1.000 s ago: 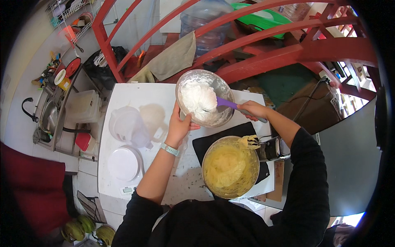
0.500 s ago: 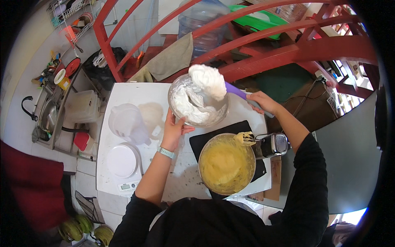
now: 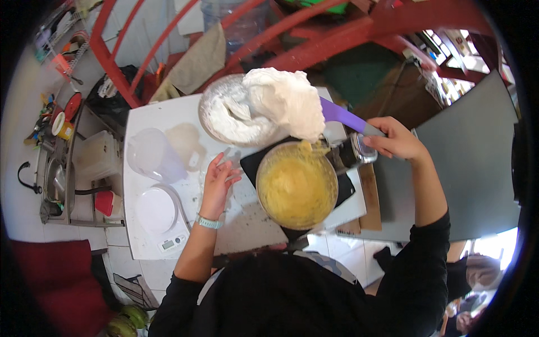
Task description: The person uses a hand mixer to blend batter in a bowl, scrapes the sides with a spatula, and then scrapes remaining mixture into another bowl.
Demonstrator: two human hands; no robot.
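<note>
My right hand [image 3: 393, 137] is closed round the grey handle of a purple spatula [image 3: 343, 117]. A big mound of white whipped cream or meringue [image 3: 286, 101] sits on the spatula's head, held above the gap between the two bowls. At the table's far side stands a bowl [image 3: 209, 121] with more of the white foam inside. My left hand [image 3: 220, 178] is open, fingers apart, just below that bowl and holding nothing. The metal bowl of yellow batter [image 3: 297, 188] rests on a black cloth [image 3: 251, 163]. Against its right rim lies a hand mixer [image 3: 353, 150] with batter-coated beaters.
On the left of the white table [image 3: 247, 236] are a translucent pitcher [image 3: 151, 154] and a white kitchen scale [image 3: 160, 213]. Red railings [image 3: 314, 53] with a draped cloth [image 3: 193, 62] stand behind. A grey surface [image 3: 466, 168] lies to the right, a sink [image 3: 56, 177] far left.
My left hand has let go of the foam bowl and drawn back toward me. The loaded spatula has moved right and nearer, toward the batter bowl. The whole view has shifted.
</note>
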